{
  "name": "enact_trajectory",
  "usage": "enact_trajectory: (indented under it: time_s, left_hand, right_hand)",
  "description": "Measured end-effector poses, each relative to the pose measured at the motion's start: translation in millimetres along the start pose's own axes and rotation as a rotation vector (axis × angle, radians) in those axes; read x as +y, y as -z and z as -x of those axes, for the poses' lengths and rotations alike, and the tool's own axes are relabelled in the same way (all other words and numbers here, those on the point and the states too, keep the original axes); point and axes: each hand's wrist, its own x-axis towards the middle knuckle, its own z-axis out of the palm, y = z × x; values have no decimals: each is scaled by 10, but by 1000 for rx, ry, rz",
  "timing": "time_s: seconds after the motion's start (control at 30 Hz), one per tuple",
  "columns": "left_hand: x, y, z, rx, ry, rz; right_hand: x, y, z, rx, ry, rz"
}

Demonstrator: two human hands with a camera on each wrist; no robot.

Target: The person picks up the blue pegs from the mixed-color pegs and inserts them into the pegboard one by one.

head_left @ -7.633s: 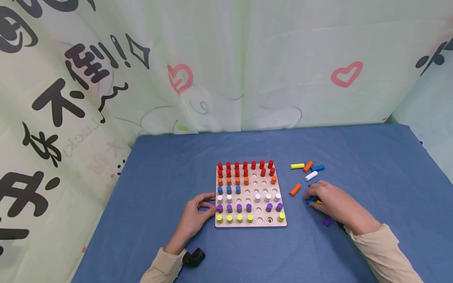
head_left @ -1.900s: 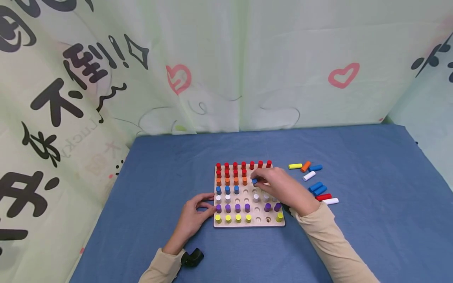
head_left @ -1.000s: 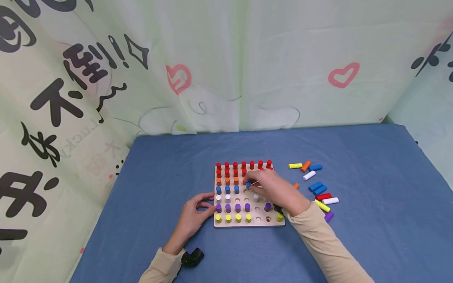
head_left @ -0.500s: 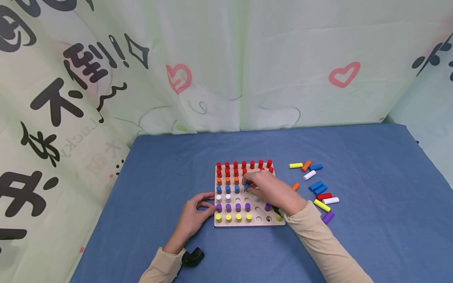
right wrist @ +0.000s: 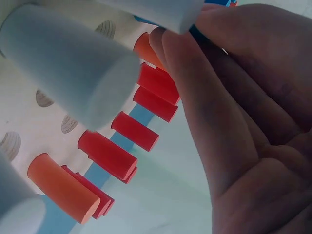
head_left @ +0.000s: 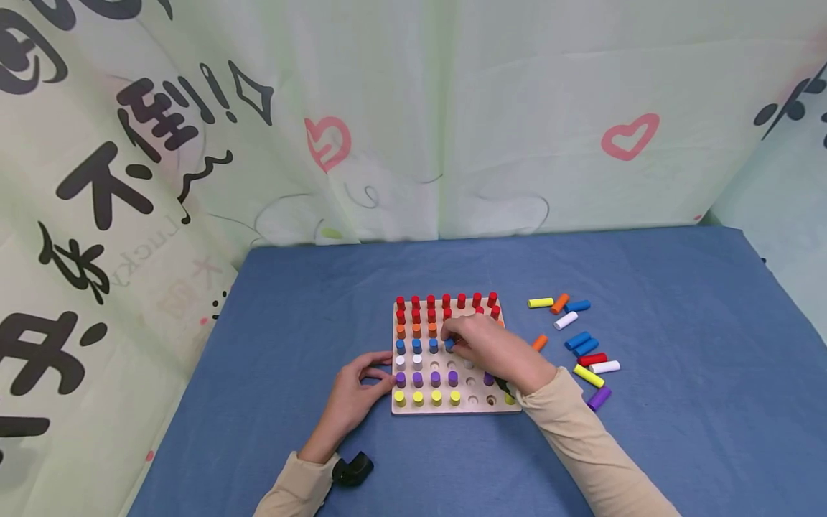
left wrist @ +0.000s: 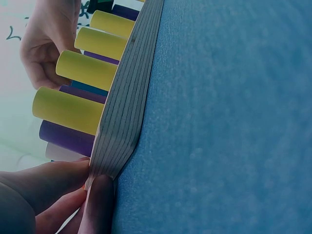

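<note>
A wooden pegboard (head_left: 461, 410) stands on the blue cloth, with red, orange, blue, white, purple and yellow pegs upright in rows. My left hand (head_left: 352, 393) holds the board by its left edge; the left wrist view shows the fingertips (left wrist: 100, 195) at the layered corner, beside yellow pegs (left wrist: 68, 111). Over the middle of the board, my right hand (head_left: 500, 352) pinches a blue peg (head_left: 449, 345) at the fourth place of the blue row. This hand hides part of the board's right side. Large white pegs (right wrist: 73, 63) stand close to it in the right wrist view.
Loose pegs lie right of the board: a yellow one (head_left: 540, 303), orange ones (head_left: 559, 303), several blue ones (head_left: 586, 347), a red one (head_left: 592, 359), white ones (head_left: 604, 367) and a purple one (head_left: 599, 398). A printed curtain (head_left: 491, 143) hangs behind the table.
My right hand has gone from the loose pegs to the board, bringing a blue peg left into the blue row, where it now sits lower. My left hand has stayed on the board's edge.
</note>
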Motion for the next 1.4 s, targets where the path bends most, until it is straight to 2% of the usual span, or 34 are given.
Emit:
enact_trajectory:
  time_s: [0.57,1.07,1.4]
  left_hand:
    - [3,2,5,2,0,3]
    - [1,-5,-9,2,0,-15]
    - [-10,0,-12,-1,0,-7]
  right_hand:
    - [-3,-5,8,7,-8,5]
    - [22,3,-9,-26,-69,22]
    - [3,23,11,-44,-76,25]
